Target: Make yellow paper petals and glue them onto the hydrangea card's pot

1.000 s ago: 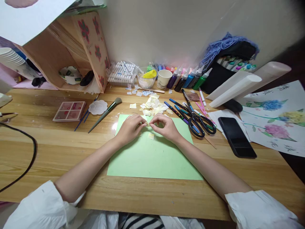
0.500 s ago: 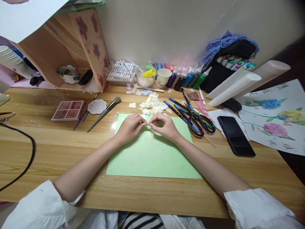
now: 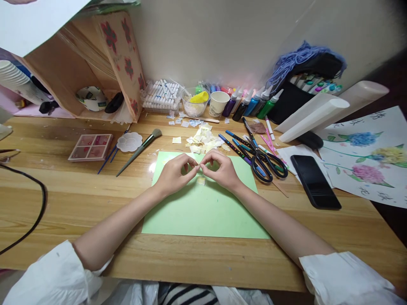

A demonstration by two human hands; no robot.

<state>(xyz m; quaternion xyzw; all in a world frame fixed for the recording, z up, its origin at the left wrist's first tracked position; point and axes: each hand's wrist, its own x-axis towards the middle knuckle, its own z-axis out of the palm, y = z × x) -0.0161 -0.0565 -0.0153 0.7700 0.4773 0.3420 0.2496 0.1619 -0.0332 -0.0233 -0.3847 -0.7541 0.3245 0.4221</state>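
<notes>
My left hand (image 3: pixel 178 173) and my right hand (image 3: pixel 220 170) meet above a light green sheet of paper (image 3: pixel 203 216). Both are closed, thumb against forefinger, and their fingertips pinch a small piece of pale yellow paper, now almost wholly covered by the fingers. Just below the fingertips, a small yellow-and-white paper square (image 3: pixel 201 181) lies on the green sheet. Beyond the hands is a loose heap of torn cream paper pieces (image 3: pixel 203 137), with one separate piece (image 3: pixel 177 140) to its left.
Right of the sheet lie black-handled scissors (image 3: pixel 262 159) over several pens, then a phone (image 3: pixel 314 181) and a flower drawing (image 3: pixel 369 156). To the left are a brush (image 3: pixel 140 151), a white palette (image 3: pixel 129 142) and a pink box (image 3: pixel 90 147). Paint bottles (image 3: pixel 251 103) and a paper cup (image 3: pixel 218 103) stand behind.
My fingertips have come closer together, and the yellow paper piece between them is less visible. My left hand has shifted slightly right. Things on the table stay put.
</notes>
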